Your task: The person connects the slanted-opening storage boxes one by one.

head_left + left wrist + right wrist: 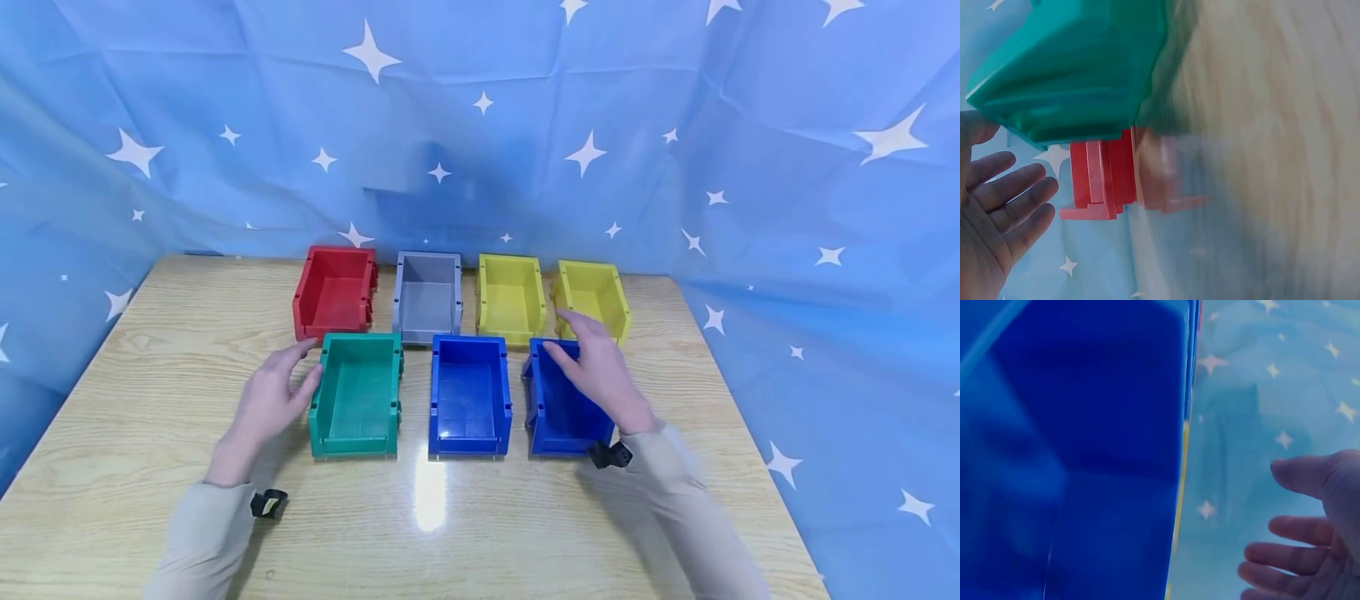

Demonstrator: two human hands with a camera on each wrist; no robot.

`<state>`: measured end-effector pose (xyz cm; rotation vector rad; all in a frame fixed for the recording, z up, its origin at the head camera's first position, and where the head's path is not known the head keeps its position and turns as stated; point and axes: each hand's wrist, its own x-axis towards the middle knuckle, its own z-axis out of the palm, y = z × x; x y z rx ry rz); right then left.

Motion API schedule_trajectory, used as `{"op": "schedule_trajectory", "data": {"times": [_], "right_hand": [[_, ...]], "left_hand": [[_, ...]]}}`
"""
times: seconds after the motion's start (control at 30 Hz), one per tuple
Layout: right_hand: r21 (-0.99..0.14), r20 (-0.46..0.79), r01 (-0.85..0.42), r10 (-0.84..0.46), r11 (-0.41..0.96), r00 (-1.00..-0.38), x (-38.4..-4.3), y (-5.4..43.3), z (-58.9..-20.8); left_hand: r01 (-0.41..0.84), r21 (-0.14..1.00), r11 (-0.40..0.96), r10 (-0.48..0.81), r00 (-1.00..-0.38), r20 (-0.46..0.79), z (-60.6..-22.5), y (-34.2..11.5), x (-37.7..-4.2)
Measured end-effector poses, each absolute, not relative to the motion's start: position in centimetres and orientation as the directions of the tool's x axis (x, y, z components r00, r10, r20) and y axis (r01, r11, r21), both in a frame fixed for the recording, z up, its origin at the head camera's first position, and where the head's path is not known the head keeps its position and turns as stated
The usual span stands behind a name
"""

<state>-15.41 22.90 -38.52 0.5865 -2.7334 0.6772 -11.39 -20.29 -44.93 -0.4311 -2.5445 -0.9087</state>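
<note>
My left hand [267, 398] hovers beside the left wall of a green plastic bin [356, 448], fingers spread and holding nothing. In the left wrist view the palm and fingers show apart from the green bin [1072, 81], with a red bin [1104, 178] beyond it. Over the right-hand blue bin [566, 446] is my right hand [600, 375], its fingers extended toward a yellow bin [600, 300] behind. The right wrist view has that hand [1310, 537] with loose fingers and nothing in them, alongside the blue bin's wall [1110, 531].
In the back row stand a red bin [333, 332], a grey bin [427, 337] and another yellow bin [512, 337]. A second blue bin [468, 446] sits in the middle of the front row. A blue star-patterned cloth [480, 150] hangs behind the wooden table [360, 542].
</note>
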Motion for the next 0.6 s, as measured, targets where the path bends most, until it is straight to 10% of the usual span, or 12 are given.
{"op": "schedule_trajectory", "data": {"times": [0.6], "right_hand": [[-0.519,0.154,-0.356,-0.325,0.777,-0.933,-15.9,17.0,-39.2]], "left_hand": [[0.405,0.621,0.671,0.125,-0.887,0.444,-45.2,-19.2,-11.6]]}}
